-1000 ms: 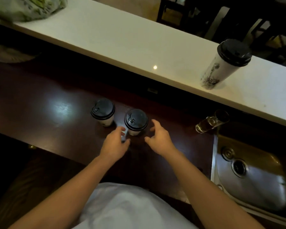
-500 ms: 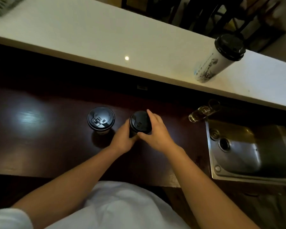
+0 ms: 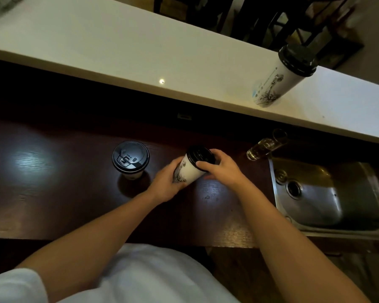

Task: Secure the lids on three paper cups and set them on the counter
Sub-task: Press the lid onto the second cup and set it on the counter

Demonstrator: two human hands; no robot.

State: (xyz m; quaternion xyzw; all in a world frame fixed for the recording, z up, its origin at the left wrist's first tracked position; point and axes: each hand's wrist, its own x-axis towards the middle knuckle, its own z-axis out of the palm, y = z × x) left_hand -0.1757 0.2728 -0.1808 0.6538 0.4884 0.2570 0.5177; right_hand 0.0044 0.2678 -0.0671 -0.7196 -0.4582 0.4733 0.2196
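A white paper cup (image 3: 189, 169) with a black lid (image 3: 199, 155) is held above the dark wooden worktop (image 3: 53, 193), tilted away from me. My left hand (image 3: 166, 182) wraps its lower body. My right hand (image 3: 220, 168) grips the lid's rim with fingers and thumb. A second lidded cup (image 3: 130, 159) stands upright on the worktop to the left. A third lidded cup (image 3: 282, 77) stands on the raised white counter (image 3: 118, 51) at the far right.
A steel sink (image 3: 319, 193) is set into the worktop at the right, with a small glass (image 3: 260, 148) just behind its corner. Dark chairs stand beyond the white counter. A patterned bag's edge shows at the counter's far left.
Both hands closed on the right cup and lifted it off the worktop, tilting it. The view has shifted slightly.
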